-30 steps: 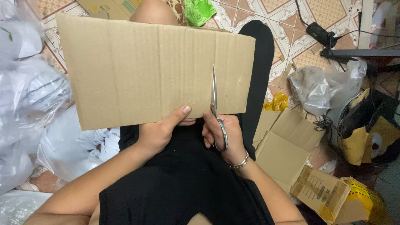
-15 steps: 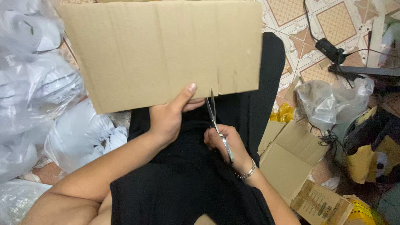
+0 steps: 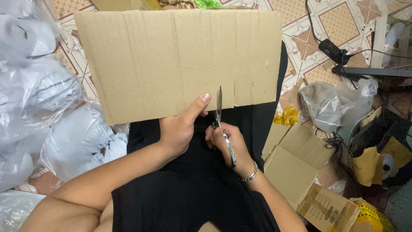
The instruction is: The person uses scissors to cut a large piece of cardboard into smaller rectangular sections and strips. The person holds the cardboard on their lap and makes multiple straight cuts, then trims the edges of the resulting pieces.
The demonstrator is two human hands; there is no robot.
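**A:** Cutting's underway. Left hand pinches the bottom edge of the cardboard sheet held over the lap; right hand's fingers curl through the scissors, blades at that edge.

**B:** Reckon the next snip needs the sheet held steady.

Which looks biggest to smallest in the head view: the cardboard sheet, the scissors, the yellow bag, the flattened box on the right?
1. Cardboard sheet, by far the largest.
2. Flattened box.
3. Scissors in the right hand and yellow bag: too alike to rank; the scissors are partly hidden and nearer the camera.
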